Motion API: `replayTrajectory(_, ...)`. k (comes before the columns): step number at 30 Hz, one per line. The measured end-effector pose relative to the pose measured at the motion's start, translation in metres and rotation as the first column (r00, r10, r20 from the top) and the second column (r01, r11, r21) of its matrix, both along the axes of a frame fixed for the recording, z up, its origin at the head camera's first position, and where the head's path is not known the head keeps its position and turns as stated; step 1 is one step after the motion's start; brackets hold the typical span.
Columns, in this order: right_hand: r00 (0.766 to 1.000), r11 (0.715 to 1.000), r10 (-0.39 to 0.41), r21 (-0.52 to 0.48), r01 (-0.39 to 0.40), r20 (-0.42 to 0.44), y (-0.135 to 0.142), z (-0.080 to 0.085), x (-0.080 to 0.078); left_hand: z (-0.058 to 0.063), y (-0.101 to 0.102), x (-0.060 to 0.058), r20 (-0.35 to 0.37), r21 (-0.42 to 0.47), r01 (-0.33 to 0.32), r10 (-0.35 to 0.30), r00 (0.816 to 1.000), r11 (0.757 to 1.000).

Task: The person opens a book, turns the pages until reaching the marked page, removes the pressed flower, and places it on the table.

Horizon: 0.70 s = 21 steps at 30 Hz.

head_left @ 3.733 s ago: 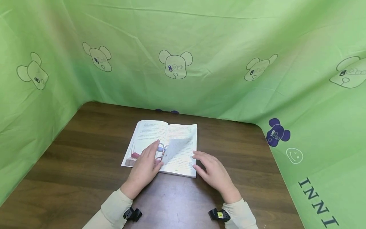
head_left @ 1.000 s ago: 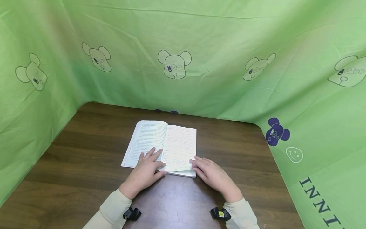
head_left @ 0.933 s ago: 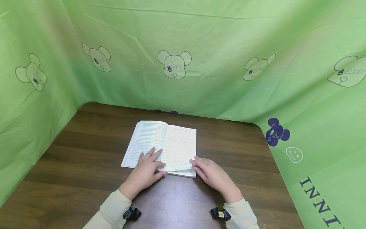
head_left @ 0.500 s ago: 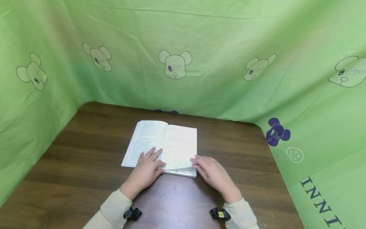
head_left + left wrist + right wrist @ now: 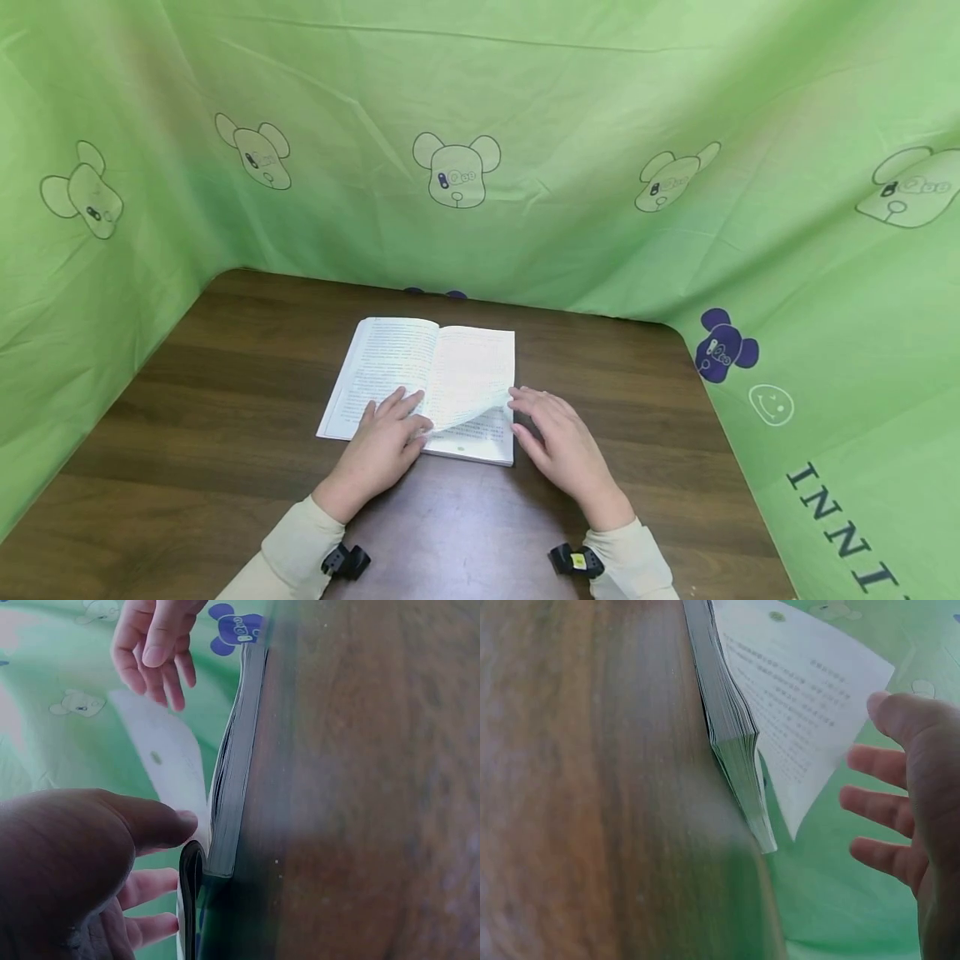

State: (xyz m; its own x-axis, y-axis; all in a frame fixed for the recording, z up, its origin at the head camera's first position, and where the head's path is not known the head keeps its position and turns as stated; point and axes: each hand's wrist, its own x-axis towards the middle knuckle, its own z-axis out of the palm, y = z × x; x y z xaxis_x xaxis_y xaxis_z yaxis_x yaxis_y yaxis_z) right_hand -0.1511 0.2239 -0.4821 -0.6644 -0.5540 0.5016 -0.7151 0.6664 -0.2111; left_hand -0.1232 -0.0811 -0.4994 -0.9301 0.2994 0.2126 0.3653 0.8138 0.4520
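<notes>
A thick paperback book (image 5: pixel 393 354) lies spread on the table, printed text on both sides. My left hand (image 5: pixel 381 450) rests on the lower part of the left-hand side, fingers spread and thumb by the spine. One right-hand page (image 5: pixel 472 367) is lifted at its lower outer corner, curving up and baring text beneath. In the right wrist view the raised page (image 5: pixel 802 697) stands clear of the block. My right hand (image 5: pixel 562 450) is at the book's right edge, its fingers apart and loosely extended. Its thumb (image 5: pixel 900 712) is close to the page's corner.
The dark wooden table (image 5: pixel 225 375) extends around the book on all sides. A green curtain (image 5: pixel 570 250) printed with bear faces encloses the back and both sides. Black wrist cameras (image 5: pixel 347 561) sit at both cuffs.
An illustrated spread has given way to one of plain text. Since half a second ago, the right page's lower corner has risen higher and my right hand's fingers have spread. My left hand stays put.
</notes>
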Motion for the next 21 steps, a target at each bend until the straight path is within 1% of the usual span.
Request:
replayTrajectory(5, 0.999, 0.999, -0.046, -0.016, 0.047, 0.028, 0.001, 0.0, 0.0, 0.0, 0.0, -0.002, -0.045, 0.014, -0.029, 0.029, 0.999, 0.999)
replayTrajectory(9, 0.997, 0.998, -0.054, -0.011, 0.055, 0.054, 0.001, -0.001, -0.001, -0.001, -0.002, -0.005, -0.094, 0.047, -0.064, 0.068, 0.993, 0.997)
replayTrajectory(12, 0.996, 0.999, -0.028, 0.021, 0.027, 0.084, 0.0, -0.003, -0.002, -0.001, -0.004, -0.007, -0.112, 0.078, -0.089, 0.097, 0.989, 0.993)
replayTrajectory(16, 0.987, 0.996, 0.047, 0.062, -0.057, 0.153, -0.002, -0.007, -0.003, 0.0, -0.005, -0.008, -0.136, 0.1, -0.114, 0.127, 0.983, 0.988)
replayTrajectory(19, 0.971, 0.991, 0.087, 0.08, -0.107, 0.223, -0.001, -0.009, -0.002, 0.0, -0.004, -0.008, -0.161, 0.082, -0.115, 0.127, 0.979, 0.99)
replayTrajectory(21, 0.96, 0.988, 0.096, 0.096, -0.125, 0.264, 0.0, -0.011, 0.0, -0.001, -0.004, -0.008, -0.165, 0.055, -0.11, 0.118, 0.979, 0.992)
